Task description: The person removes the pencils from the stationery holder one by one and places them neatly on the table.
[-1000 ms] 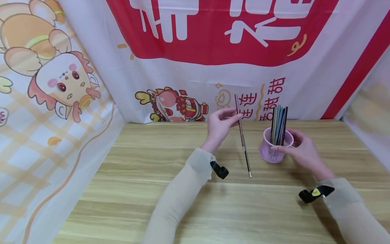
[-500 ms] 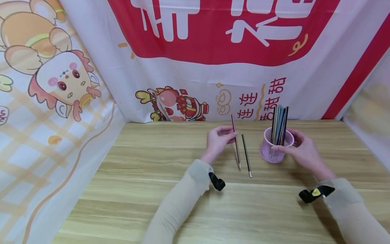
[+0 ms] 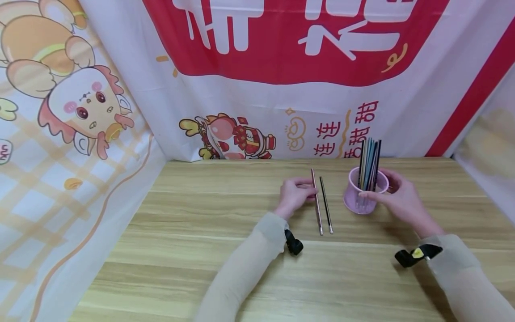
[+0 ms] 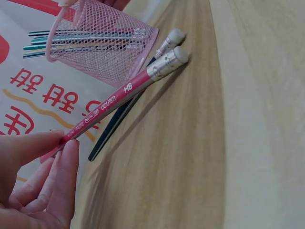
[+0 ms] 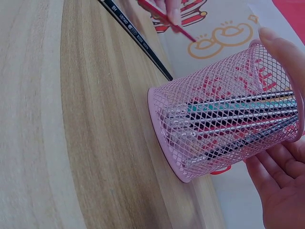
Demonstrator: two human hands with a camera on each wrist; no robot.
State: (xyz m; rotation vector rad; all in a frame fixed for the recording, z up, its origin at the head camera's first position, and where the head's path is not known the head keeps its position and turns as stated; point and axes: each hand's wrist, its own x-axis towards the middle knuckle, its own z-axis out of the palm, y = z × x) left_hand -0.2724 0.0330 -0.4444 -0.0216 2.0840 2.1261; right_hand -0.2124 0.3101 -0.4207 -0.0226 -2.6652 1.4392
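My left hand (image 3: 295,196) pinches a red pencil (image 4: 114,102) between thumb and fingers, its white eraser end pointing toward me, close over the table. Just right of it a black pencil (image 3: 326,205) lies on the wood, nearly parallel. My right hand (image 3: 402,199) holds the pink mesh pencil cup (image 5: 214,105) at its rim, thumb on the near side and fingers behind. The cup stands upright on the table. Several pencils (image 3: 368,165) in black, teal and other colours stand in it, eraser ends down.
The wooden table (image 3: 181,259) meets a white cloth backdrop (image 3: 169,103) with red print right behind the cup. Another printed cloth (image 3: 76,179) closes off the left side. A black wrist strap (image 3: 293,243) hangs at the left cuff.
My left hand has let go of the black pencil, which now lies on the table. It has lowered the red pencil beside it. My right hand stays at the cup.
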